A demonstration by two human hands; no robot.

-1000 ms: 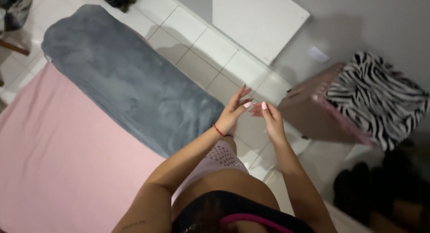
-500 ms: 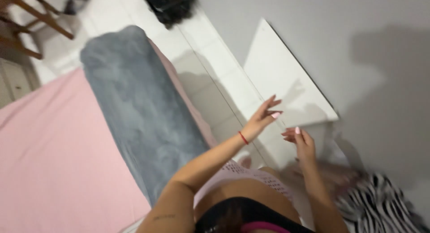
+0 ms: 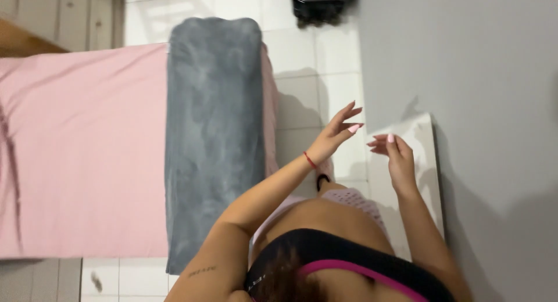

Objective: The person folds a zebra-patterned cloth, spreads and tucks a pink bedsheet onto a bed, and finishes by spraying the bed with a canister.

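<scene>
My left hand (image 3: 336, 133) and right hand (image 3: 396, 157) hovered empty, fingers spread, near the soft grey folded blanket (image 3: 214, 128) already lying across the pink bed (image 3: 81, 151).

Pinks, greys and white all around

The bed sheet (image 3: 81, 151) was soft pink, and the fluffy blanket (image 3: 212, 128) on it was dark grey. The floor tiles (image 3: 302, 93) were white and the wall (image 3: 465, 58) was plain grey. A white board (image 3: 427, 162) leaned there. The left hand (image 3: 334, 133) had light pink nails and a red string (image 3: 310, 160) at the wrist. The right hand (image 3: 398, 157) had pink nails too. A bag (image 3: 322, 6) was black.
</scene>
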